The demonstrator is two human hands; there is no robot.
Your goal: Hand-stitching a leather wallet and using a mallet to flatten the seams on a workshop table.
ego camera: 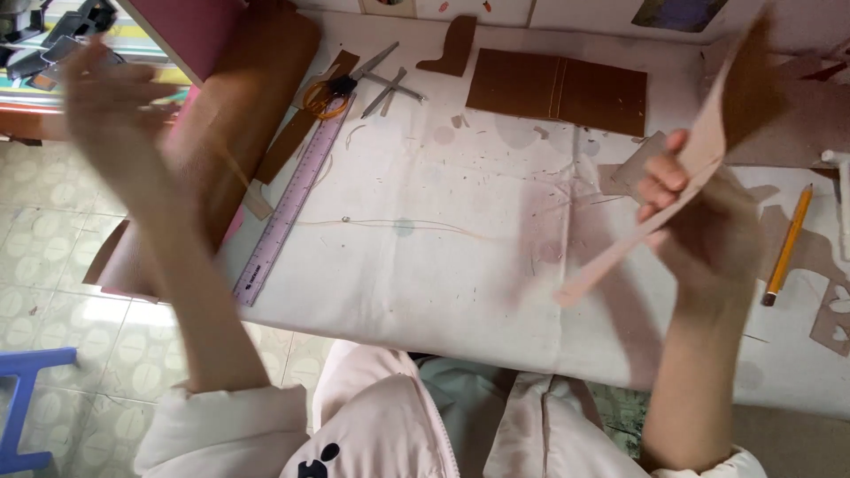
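Observation:
My right hand (pixel 708 221) holds a thin cut piece of brown leather (pixel 708 142) up over the right part of the white-covered table (pixel 425 265); the piece tapers to a strip pointing down-left. My left hand (pixel 111 106) is raised at the far left, blurred, fingers spread, holding nothing, near a roll of brown leather (pixel 239 97). A thin thread (pixel 398 226) lies across the table between the hands.
A purple ruler (pixel 292 195) lies diagonally at left, with orange-handled scissors (pixel 328 93) and metal tools (pixel 390 84) behind it. A flat brown leather panel (pixel 558 88) lies at the back. A yellow pencil (pixel 788 243) and leather offcuts sit at right. A blue stool (pixel 22 398) stands on the tiled floor.

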